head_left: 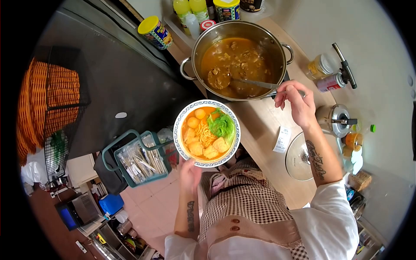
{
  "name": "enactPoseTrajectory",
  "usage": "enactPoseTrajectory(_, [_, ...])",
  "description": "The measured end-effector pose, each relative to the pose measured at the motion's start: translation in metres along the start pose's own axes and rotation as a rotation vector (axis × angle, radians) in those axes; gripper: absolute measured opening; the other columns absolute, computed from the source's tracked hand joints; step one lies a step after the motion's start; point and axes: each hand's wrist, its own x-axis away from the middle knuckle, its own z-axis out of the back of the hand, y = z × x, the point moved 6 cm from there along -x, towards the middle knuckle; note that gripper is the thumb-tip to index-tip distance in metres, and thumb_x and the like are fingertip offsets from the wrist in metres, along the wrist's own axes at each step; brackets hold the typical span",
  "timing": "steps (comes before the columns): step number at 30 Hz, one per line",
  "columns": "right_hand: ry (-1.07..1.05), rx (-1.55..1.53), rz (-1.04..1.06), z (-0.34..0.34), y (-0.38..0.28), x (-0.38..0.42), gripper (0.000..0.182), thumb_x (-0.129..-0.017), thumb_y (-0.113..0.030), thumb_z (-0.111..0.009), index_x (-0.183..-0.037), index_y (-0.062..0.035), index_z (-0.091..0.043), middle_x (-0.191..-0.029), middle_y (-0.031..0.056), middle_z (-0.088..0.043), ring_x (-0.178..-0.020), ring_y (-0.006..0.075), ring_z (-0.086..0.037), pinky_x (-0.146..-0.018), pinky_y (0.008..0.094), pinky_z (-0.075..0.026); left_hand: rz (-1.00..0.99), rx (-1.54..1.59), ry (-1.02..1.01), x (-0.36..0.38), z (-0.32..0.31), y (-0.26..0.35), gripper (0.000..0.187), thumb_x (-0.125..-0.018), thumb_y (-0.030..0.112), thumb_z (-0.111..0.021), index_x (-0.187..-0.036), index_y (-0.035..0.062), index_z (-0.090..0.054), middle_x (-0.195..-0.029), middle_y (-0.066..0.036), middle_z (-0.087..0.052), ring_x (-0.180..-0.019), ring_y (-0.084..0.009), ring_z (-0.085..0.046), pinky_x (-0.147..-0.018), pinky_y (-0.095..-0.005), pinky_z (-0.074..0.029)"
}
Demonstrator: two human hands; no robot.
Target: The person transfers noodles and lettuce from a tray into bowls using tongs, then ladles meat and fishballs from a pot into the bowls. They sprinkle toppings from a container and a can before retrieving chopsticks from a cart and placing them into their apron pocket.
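My left hand (pixel 189 174) grips the near rim of a patterned white bowl (pixel 177 138), the thumb by the edge and the other fingers hidden below. Noodles (pixel 203 133) lie in orange broth there, with green leafy vegetable (pixel 221 124), round balls (pixel 193 121) and puffy golden chunks (pixel 210 151). My right hand (pixel 297 102) is closed around the handle end of a metal ladle (pixel 255 83). The ladle's scoop sits in the brown soup (pixel 255 56) of a large steel pot (pixel 198 47), with meat-like pieces in it. The bowl is held in front of the pot, apart from it.
A glass lid (pixel 299 162) and a paper slip (pixel 282 138) lie on the wooden counter (pixel 260 125). Beyond stand a lidded steel pot (pixel 331 119) and a torch (pixel 342 71). A yellow-lidded can (pixel 155 32) is at the back left. A green basket (pixel 143 177) holds wrapped sticks.
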Motion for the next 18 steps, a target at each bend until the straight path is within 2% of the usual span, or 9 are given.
enactPoseTrajectory(5, [-0.048, 0.105, 0.037, -0.013, -0.005, 0.017, 0.026, -0.106, -0.016, -0.05, -0.099, 0.003, -0.066, -0.083, 0.0095, -0.068, -0.072, 0.0162, -0.065, -0.064, 0.0287, -0.049, 0.01, -0.023, 0.014, -0.001, 0.005, -0.003, 0.079, -0.081, 0.006, -0.064, -0.153, 0.0004, -0.032, -0.151, -0.017, -0.047, -0.141, -0.031, -0.046, -0.119, -0.0448, -0.037])
enactPoseTrajectory(12, [0.053, -0.042, 0.033, -0.004, -0.003, 0.026, 0.028, -0.107, -0.018, -0.048, -0.103, 0.0046, -0.064, -0.081, 0.0141, -0.069, -0.071, 0.021, -0.067, -0.062, 0.0307, -0.052, -0.002, -0.102, -0.011, -0.002, 0.0, -0.002, 0.081, -0.081, 0.016, -0.066, -0.153, -0.0013, -0.032, -0.153, -0.017, -0.046, -0.141, -0.03, -0.046, -0.119, -0.0426, -0.037])
enactPoseTrajectory(18, [0.052, -0.039, 0.174, 0.001, -0.051, 0.048, 0.029, -0.107, -0.017, -0.043, -0.103, 0.0053, -0.061, -0.078, 0.0163, -0.067, -0.066, 0.0244, -0.066, -0.061, 0.0326, -0.052, -0.015, -0.091, -0.044, -0.006, 0.003, -0.003, 0.083, -0.081, 0.017, -0.067, -0.154, 0.0002, -0.031, -0.153, -0.016, -0.046, -0.141, -0.0299, -0.046, -0.119, -0.0423, -0.036])
